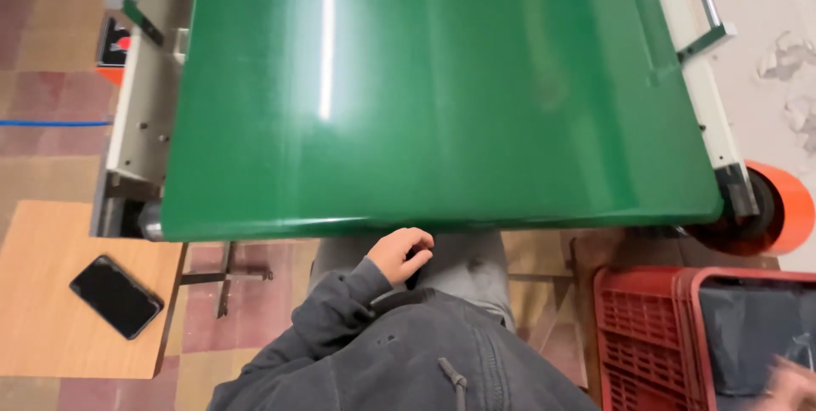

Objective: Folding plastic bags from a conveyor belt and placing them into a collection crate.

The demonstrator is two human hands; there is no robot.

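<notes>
My left hand [399, 254] rests on my lap just below the near edge of a wide green conveyor belt [442, 88]. Its fingers are curled in against my grey trousers, and no object shows clearly in them. The grey sleeve of my hooded top runs down to the lower left. My right hand [789, 385] is a blurred shape at the bottom right corner. It hovers over a dark bag [748, 326] that lies inside a red plastic crate [646, 326]. Whether it holds anything is hidden by the blur.
A black phone [116, 296] lies on a small wooden table [51, 334] at the left. An orange roll [786, 207] sits at the belt's right end. The white machine frame [136, 130] and metal rails flank the belt above a tiled floor.
</notes>
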